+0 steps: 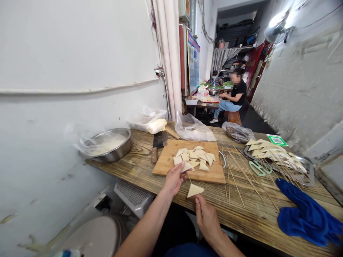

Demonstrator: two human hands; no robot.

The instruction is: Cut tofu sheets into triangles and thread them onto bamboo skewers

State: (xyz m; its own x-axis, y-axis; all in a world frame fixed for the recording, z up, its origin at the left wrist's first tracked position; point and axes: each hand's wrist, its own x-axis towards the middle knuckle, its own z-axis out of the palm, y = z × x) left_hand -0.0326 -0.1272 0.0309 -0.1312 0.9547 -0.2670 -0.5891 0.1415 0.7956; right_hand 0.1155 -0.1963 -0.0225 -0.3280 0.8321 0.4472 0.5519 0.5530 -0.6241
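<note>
Your left hand (173,179) is pinching a pale triangle (187,166) between thumb and fingers, right over the near part of the cutting board (162,162). Your right hand (208,215) is gripping the bottom edge of a skewered triangle (195,191), thumb and finger tight together, with a bit of thin stick poking up toward your other hand. Can't tell how much of that stick you're gripping, tbh. A triangle pile (198,155) is sitting on the board. Over on the desk (139,168), a cleaver (159,141) is lying left of the board, and a steel bowl (118,152) is standing further left. Loose skewers (235,186) are lying on the right, near some green scissors (260,169), while a blue cloth (304,223) is bunching up in front of a loaded tray (310,172).
</note>
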